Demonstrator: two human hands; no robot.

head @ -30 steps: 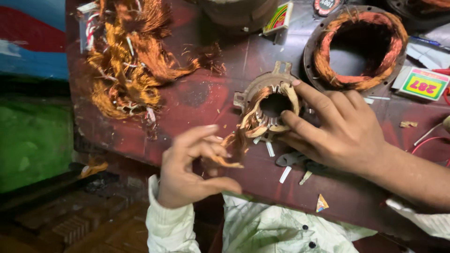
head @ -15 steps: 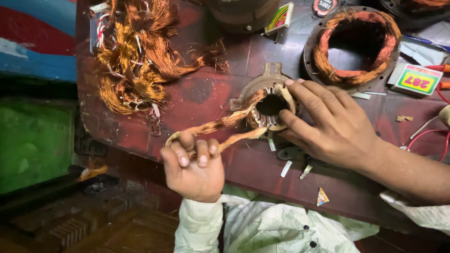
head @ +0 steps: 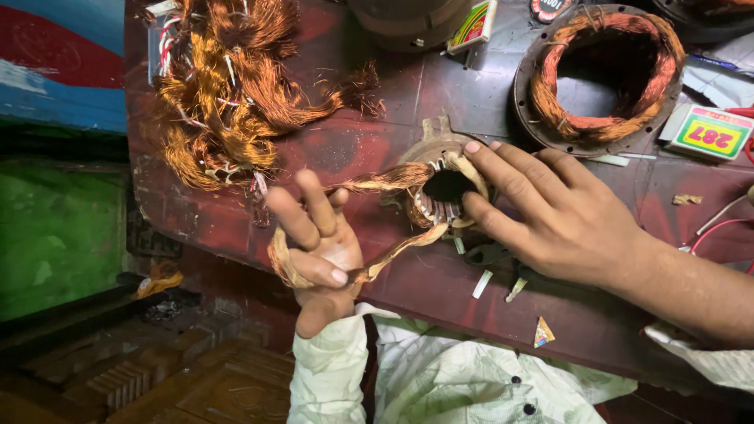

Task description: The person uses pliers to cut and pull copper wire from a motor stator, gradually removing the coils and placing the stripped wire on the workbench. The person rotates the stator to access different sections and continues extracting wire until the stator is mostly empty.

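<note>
A small round motor stator [head: 440, 188] lies on the dark red table [head: 345, 141], some copper winding still in its slots. My right hand [head: 550, 216] presses down on its right side, fingers spread over the rim. A loop of copper wire coil [head: 385, 182] runs from the stator out to my left hand [head: 318, 243], which has the loop hooked around its lower fingers near the table's front edge while the upper fingers are raised and spread.
A heap of stripped copper wire [head: 224, 94] lies at the table's back left. A larger stator [head: 601, 74] with copper windings sits at the back right, beside a small colourful box [head: 711, 132]. Paper scraps [head: 542, 334] lie near the front edge.
My left hand pulled a loop of copper coil out of the stator toward me and to the left, then opened its upper fingers. The right hand stayed on the stator.
</note>
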